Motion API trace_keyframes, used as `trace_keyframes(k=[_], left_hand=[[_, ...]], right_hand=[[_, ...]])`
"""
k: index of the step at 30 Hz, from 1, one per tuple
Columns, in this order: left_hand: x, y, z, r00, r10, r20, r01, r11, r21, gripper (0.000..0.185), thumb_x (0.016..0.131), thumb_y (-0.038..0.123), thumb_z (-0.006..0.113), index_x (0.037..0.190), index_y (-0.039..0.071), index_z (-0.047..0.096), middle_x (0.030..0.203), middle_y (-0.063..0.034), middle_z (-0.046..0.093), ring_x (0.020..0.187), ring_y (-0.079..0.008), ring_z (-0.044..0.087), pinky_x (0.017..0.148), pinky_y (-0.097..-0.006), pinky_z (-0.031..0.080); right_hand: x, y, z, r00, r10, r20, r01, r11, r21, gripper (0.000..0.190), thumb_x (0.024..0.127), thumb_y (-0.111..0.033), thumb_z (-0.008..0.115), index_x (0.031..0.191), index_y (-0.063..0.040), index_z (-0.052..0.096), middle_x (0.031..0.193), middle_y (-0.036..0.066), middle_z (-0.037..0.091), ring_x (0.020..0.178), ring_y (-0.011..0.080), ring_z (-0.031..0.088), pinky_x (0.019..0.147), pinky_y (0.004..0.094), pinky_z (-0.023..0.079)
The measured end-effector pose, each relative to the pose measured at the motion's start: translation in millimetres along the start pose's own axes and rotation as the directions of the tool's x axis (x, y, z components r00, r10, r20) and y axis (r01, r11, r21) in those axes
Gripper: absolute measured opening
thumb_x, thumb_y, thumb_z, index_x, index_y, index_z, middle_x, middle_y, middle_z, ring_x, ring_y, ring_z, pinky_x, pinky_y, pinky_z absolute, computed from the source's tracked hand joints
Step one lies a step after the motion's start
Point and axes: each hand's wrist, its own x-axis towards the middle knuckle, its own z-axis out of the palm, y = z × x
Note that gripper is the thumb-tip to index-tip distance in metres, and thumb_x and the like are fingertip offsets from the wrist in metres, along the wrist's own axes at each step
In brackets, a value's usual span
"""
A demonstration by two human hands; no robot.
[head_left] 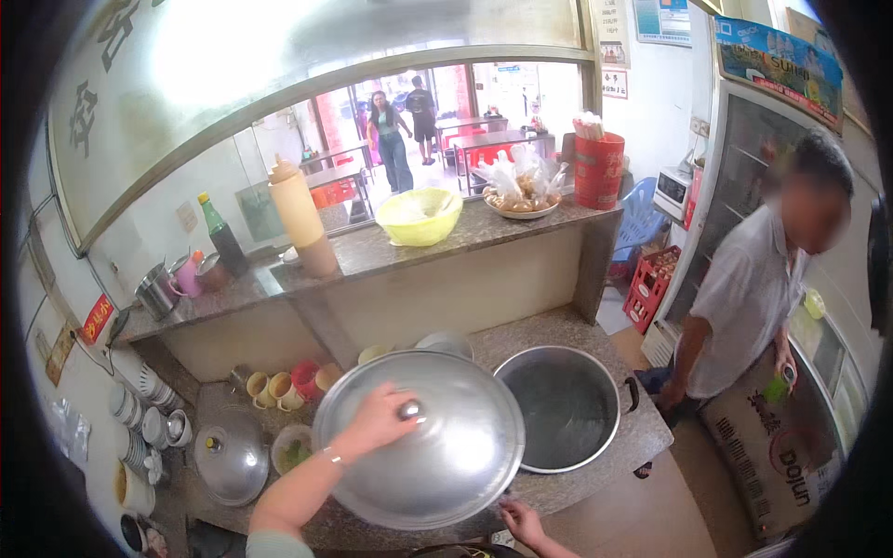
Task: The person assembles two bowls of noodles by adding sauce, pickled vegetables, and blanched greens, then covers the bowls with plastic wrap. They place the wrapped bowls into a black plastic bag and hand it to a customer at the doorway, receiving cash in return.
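My left hand [377,420] grips the round knob [411,410] of a large domed metal lid [453,460]. What lies under the lid is mostly hidden. Just below the lid's lower right rim is my right hand [522,523], with its fingers bent near a small dark part at the rim; whether it holds that part I cannot tell. Right of the lid stands a big metal pot [558,404] with dark liquid inside and a black side handle. A bowl with something green [293,450] sits at the lid's left edge, beside a smaller domed lid [231,457].
Cups [284,390] and stacked bowls [129,408] stand at the left. A shelf ahead bears a squeeze bottle [300,216], a yellow basket [418,217] and a red bucket [598,171]. A person [750,279] stands at the right by a large printed box [774,446].
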Motion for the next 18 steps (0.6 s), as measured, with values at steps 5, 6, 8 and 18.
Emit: trace_keyframes(k=[5, 6, 8, 18], left_hand=[[102.2, 76.7, 119.0, 0.970, 0.185, 0.157, -0.186, 0.982, -0.009, 0.034, 0.066, 0.027, 0.063, 0.097, 0.012, 0.063, 0.089, -0.0180, 0.052, 0.083, -0.0331, 0.054, 0.074, -0.0395, 0.046], [117.0, 74.7, 143.8, 0.957, 0.225, 0.185, -0.230, 0.973, 0.009, 0.034, 0.065, 0.026, 0.063, 0.096, 0.011, 0.063, 0.090, -0.0189, 0.052, 0.084, -0.0343, 0.053, 0.075, -0.0400, 0.046], [142.4, 106.0, 177.7, 0.943, 0.191, 0.273, -0.191, 0.981, -0.028, 0.032, 0.065, 0.023, 0.063, 0.093, 0.008, 0.063, 0.093, -0.0202, 0.051, 0.086, -0.0357, 0.053, 0.078, -0.0408, 0.045], [199.4, 105.1, 295.4, 0.937, 0.256, 0.239, -0.272, 0.962, 0.033, 0.036, 0.064, 0.023, 0.065, 0.096, 0.008, 0.063, 0.083, -0.0163, 0.054, 0.081, -0.0311, 0.054, 0.075, -0.0370, 0.045]], right_hand=[[-81.9, 89.6, -82.6, 0.890, 0.270, -0.367, -0.256, 0.963, 0.087, 0.016, 0.083, -0.004, 0.050, 0.094, 0.003, 0.059, 0.072, 0.008, 0.061, 0.065, 0.0138, 0.059, 0.061, 0.0260, 0.047], [-98.7, 127.4, -93.4, 0.866, 0.230, -0.445, -0.228, 0.972, 0.059, 0.017, 0.082, -0.011, 0.052, 0.091, 0.002, 0.060, 0.070, 0.015, 0.061, 0.066, 0.0216, 0.061, 0.061, 0.0316, 0.048], [-130.6, 126.0, -123.9, 0.748, 0.387, -0.540, -0.403, 0.910, 0.094, 0.018, 0.085, -0.010, 0.048, 0.094, 0.003, 0.057, 0.068, 0.007, 0.057, 0.061, 0.0131, 0.054, 0.057, 0.0266, 0.045], [-283.4, 198.2, -52.4, 0.253, 0.830, -0.497, -0.623, 0.533, 0.573, 0.023, 0.083, -0.011, 0.049, 0.097, 0.005, 0.058, 0.081, 0.015, 0.063, 0.074, 0.0197, 0.062, 0.066, 0.0306, 0.048]])
